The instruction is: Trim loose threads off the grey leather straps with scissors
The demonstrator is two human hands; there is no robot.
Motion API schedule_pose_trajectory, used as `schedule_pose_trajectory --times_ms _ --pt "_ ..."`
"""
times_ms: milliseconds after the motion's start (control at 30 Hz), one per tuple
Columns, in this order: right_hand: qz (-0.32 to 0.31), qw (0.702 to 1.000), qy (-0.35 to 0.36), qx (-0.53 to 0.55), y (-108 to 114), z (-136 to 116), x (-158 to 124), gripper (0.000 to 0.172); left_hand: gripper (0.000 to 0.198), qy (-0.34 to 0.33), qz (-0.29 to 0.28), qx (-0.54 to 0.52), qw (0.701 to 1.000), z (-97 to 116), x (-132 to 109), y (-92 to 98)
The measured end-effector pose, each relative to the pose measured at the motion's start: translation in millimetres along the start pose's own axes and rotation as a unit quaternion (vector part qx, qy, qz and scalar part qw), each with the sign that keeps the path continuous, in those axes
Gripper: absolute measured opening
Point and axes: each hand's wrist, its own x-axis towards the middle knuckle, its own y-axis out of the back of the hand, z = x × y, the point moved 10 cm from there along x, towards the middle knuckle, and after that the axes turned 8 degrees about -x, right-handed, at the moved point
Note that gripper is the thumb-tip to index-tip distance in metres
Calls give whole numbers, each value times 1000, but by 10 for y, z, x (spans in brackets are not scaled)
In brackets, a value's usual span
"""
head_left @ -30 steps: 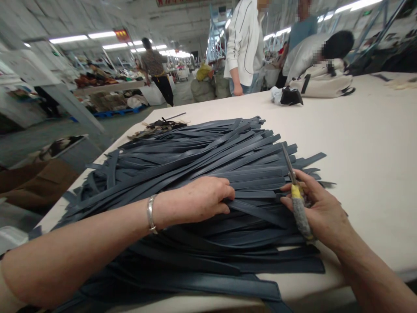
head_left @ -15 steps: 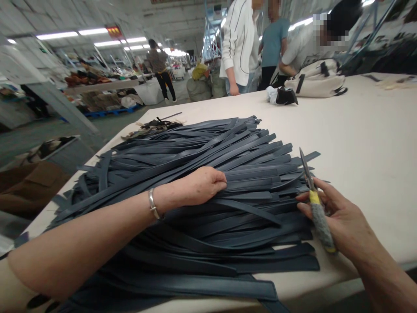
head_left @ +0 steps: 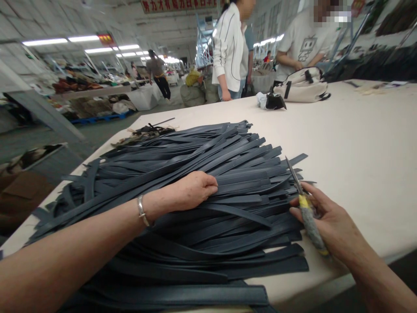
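Observation:
A wide pile of dark blue-grey strips (head_left: 182, 152) lies on the pale tabletop (head_left: 352, 143). My left hand (head_left: 197, 189), with a silver bangle at the wrist, rests over the middle of the pile, its fingers closed on a strip whose flat end runs to the right. At the pile's right edge my right hand (head_left: 321, 213) holds scissors (head_left: 311, 221) with yellow and grey wrapped handles. The blades point up and away, near the strip ends. Some fingers of my right hand are hidden behind the handles.
Dark scraps (head_left: 146, 132) lie behind the pile. Farther back on the table are a beige bag (head_left: 304, 87) and a small black and white bundle (head_left: 272, 101). People stand beyond the far edge. A bin (head_left: 52, 163) stands on the floor at left.
The view has shifted, so the table and hands appear farther left. A person by the beige bag has straightened up. Both hands keep their holds.

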Motion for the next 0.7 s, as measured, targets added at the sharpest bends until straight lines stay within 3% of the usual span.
schedule_pose_trajectory --times_ms 133,233,367,533,700 --pt "0 1000 20 -23 -24 -104 92 68 23 17 -40 -25 999 3 33 -63" --pt "-21 998 33 58 -139 -293 257 67 24 9 -65 -26 998 103 57 -68" --pt "-80 977 6 197 -375 -536 440 67 21 8 -57 -29 998 185 56 9" --pt "-93 943 -31 318 -491 -699 415 69 21 -2 -63 -41 997 197 33 -7" --pt "-100 944 -17 314 -494 -773 364 73 19 -21 -85 -39 995 274 33 -124"
